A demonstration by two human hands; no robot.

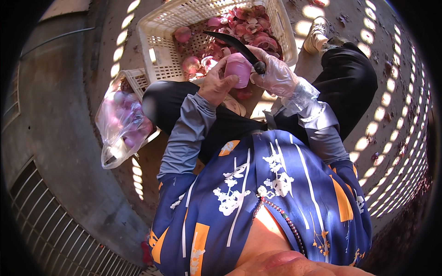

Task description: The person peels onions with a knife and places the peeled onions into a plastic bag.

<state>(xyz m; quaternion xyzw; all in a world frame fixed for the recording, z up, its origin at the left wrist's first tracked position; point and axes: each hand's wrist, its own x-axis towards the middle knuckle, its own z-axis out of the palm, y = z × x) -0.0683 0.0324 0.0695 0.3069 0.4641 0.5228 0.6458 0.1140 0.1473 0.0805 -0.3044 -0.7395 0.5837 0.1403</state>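
A peeled pink-purple onion [238, 70] is gripped in my bare left hand [214, 85], its thumb pressed on the onion's side. My right hand [276, 74] wears a clear plastic glove and holds a knife [234, 43] with a dark curved blade pointing up and left over the crate. Its dark handle end shows by the right thumb, close beside the onion. Whether the right fingertips touch the onion, I cannot tell. Beyond both hands, a white plastic crate [153, 65] contains red onion skins [241, 26] and several onions, one unpeeled onion [182, 34] among them.
A clear plastic bag [124, 120] of peeled onions sits left of my knee on a pale crate. Metal bars [45, 203] lie at lower left. My shoe [316, 32] rests on the sunlit floor, where dry bits of skin are scattered.
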